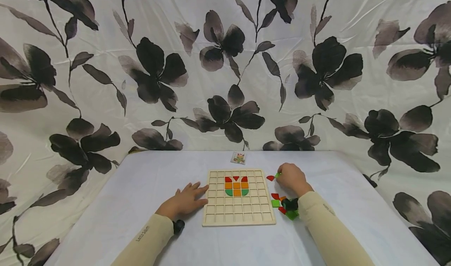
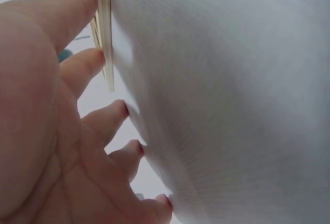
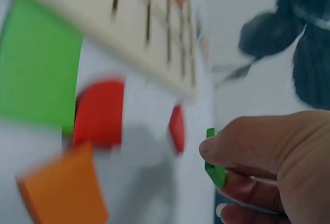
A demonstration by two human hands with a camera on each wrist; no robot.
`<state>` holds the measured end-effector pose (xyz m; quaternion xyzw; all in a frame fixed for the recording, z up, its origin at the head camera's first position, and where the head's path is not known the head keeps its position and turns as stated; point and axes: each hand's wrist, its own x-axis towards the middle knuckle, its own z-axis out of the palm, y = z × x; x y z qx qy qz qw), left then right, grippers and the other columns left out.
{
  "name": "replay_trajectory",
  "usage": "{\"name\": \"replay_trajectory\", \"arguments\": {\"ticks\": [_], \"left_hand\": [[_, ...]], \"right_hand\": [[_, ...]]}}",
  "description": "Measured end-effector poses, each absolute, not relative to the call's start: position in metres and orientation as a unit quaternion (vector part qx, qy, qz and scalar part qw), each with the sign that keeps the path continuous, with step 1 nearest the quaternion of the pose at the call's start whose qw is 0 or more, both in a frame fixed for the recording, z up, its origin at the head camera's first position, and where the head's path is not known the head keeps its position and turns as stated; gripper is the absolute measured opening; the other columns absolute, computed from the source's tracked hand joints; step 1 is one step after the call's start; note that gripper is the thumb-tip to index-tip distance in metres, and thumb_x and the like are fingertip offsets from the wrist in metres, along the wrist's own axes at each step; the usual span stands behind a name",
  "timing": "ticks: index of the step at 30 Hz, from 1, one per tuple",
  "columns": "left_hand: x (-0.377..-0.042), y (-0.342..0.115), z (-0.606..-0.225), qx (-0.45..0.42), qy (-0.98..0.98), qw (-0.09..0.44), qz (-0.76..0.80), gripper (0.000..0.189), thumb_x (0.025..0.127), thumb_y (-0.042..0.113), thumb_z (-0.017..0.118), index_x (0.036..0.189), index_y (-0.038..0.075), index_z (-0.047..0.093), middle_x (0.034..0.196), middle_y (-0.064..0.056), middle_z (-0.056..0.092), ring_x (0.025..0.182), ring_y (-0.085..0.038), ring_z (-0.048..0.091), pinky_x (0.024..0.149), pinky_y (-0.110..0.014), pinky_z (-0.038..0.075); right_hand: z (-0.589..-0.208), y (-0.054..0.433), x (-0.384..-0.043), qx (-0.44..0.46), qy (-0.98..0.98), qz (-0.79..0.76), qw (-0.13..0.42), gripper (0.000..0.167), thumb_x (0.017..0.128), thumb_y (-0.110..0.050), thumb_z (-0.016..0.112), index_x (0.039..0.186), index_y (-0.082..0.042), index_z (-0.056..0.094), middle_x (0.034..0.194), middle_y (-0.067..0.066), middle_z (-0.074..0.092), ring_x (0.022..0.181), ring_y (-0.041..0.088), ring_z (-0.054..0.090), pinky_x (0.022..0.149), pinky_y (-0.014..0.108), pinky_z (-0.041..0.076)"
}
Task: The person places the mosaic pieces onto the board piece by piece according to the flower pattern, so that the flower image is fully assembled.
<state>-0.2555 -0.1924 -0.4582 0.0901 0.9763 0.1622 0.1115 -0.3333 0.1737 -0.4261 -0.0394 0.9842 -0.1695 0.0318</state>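
My right hand (image 1: 292,176) pinches a small green block (image 3: 215,171) between thumb and fingers, just off the right side of a wooden grid board (image 1: 218,218). My left hand (image 1: 184,200) lies at the board's left edge with fingers spread; in the left wrist view its thumb and a finger meet the rim. Near the board's top middle sits a pattern: red pieces (image 1: 235,178) on top, orange squares (image 1: 237,186) below, green rounded pieces (image 1: 229,192) at the lower corners. A loose red piece (image 1: 270,178) lies near my right fingertips.
Right of the board lie several loose pieces, among them a green square (image 3: 38,64), a red rounded piece (image 3: 100,113) and an orange one (image 3: 64,188). My right wrist overlaps part of this pile. A small picture card (image 1: 238,158) lies beyond the board, before a flowered cloth (image 1: 190,136).
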Motion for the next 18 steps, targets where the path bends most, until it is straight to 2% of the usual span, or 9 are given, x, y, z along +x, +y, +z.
{"name": "replay_trajectory", "arguments": {"ticks": [3, 7, 18], "left_hand": [[-0.256, -0.193, -0.46, 0.092, 0.976, 0.113, 0.16, 0.059, 0.096, 0.05, 0.053, 0.149, 0.028, 0.039, 0.158, -0.013, 0.03, 0.147, -0.043, 0.02, 0.11, -0.073, 0.013], [-0.257, -0.193, -0.46, 0.096, 0.976, 0.111, 0.16, 0.059, 0.096, 0.049, 0.053, 0.149, 0.027, 0.039, 0.158, -0.013, 0.031, 0.146, -0.044, 0.021, 0.11, -0.073, 0.013], [-0.256, -0.192, -0.459, 0.095, 0.976, 0.111, 0.163, 0.059, 0.095, 0.048, 0.054, 0.149, 0.026, 0.04, 0.157, -0.014, 0.031, 0.146, -0.045, 0.022, 0.109, -0.074, 0.013]], "right_hand": [[-0.42, 0.162, -0.324, -0.07, 0.981, -0.179, 0.022, 0.029, 0.082, -0.02, 0.072, 0.108, -0.009, 0.072, 0.107, 0.008, 0.069, 0.096, 0.024, 0.061, 0.082, 0.046, 0.053], [-0.416, 0.144, -0.31, -0.106, 0.973, -0.201, 0.036, 0.03, 0.082, -0.02, 0.074, 0.111, -0.013, 0.071, 0.107, 0.005, 0.068, 0.096, 0.021, 0.06, 0.085, 0.045, 0.053], [-0.425, 0.101, -0.278, -0.237, 0.946, -0.218, 0.032, 0.024, 0.08, -0.019, 0.078, 0.103, -0.013, 0.075, 0.093, 0.0, 0.07, 0.088, 0.016, 0.061, 0.08, 0.037, 0.052]]}}
